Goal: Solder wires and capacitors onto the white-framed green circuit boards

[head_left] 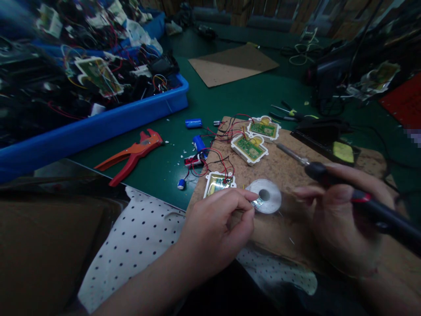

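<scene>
My right hand (345, 224) is wrapped round a soldering iron (316, 171), its metal tip pointing up and left over the board. My left hand (219, 224) has thumb and fingers pinched together at the left edge of a solder spool (272, 198); what they hold, if anything, I cannot make out. Just beyond that hand lies a circuit board in a white frame (217, 181), partly covered by the fingers. Two more framed circuit boards, one nearer (250, 148) and one farther (264, 128), lie near the iron's tip with red and black wires attached.
A brown work board (279, 237) lies on the green table (164, 153). Left are an orange wire cutter (136, 153), blue batteries (193, 123) and a full blue bin (131, 118). Pliers (289, 115), a yellow sponge (343, 152) and a cardboard sheet (230, 66) lie farther back.
</scene>
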Tool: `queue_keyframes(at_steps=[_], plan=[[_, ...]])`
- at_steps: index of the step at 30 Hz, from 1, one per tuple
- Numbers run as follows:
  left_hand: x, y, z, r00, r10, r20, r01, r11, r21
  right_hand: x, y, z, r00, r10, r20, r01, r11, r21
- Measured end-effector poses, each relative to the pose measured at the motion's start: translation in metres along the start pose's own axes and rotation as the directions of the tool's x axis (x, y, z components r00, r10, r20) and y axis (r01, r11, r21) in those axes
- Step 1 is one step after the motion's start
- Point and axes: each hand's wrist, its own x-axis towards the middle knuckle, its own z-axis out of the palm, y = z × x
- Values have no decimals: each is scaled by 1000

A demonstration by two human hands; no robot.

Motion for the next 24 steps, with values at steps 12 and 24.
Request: queue_keyframes(at_steps=[12,24], plan=[[1,0,1,998,53,-15,-53,999,11,1,1,11,907,14,422,44,991,-126],[-9,-1,-2,975,177,-136,-167,983,83,1,0,13,886,108,451,-100,994,-43]])
